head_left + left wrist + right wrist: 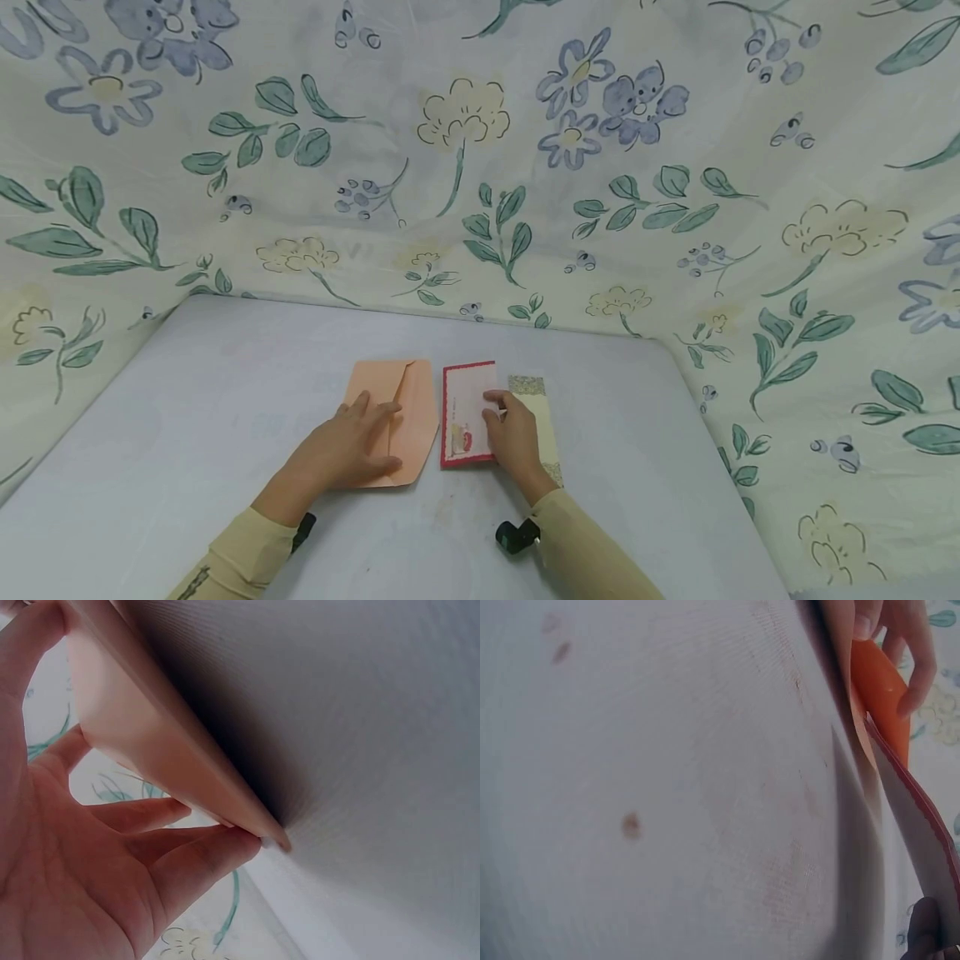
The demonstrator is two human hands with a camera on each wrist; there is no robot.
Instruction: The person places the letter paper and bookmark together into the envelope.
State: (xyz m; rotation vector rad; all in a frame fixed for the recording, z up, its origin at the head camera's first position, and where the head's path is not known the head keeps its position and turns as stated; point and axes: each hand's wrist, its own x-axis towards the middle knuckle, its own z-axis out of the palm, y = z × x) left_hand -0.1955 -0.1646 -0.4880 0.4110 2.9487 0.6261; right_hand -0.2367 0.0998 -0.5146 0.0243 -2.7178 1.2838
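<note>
A peach paper envelope [416, 417] lies on the table, its flap seam running down the front. Spread over it is my left hand [341, 446]. In the left wrist view, the fingertips [244, 844] touch the envelope's [120, 712] surface and edge. Just right of it, my right hand [516, 433] pinches a white card [465, 404] with a red border and a small printed picture by its right side. The right wrist view has this card [915, 810] tilted up, its edge close by the envelope. Partly hidden under the right hand is a cream strip-like card [543, 425] with glittery gold ends.
The white table [615, 500] has faint brownish marks near its front. A floral cloth [465, 183] hangs behind and along the sides. Dark wrist devices [516, 536] show at both sleeves.
</note>
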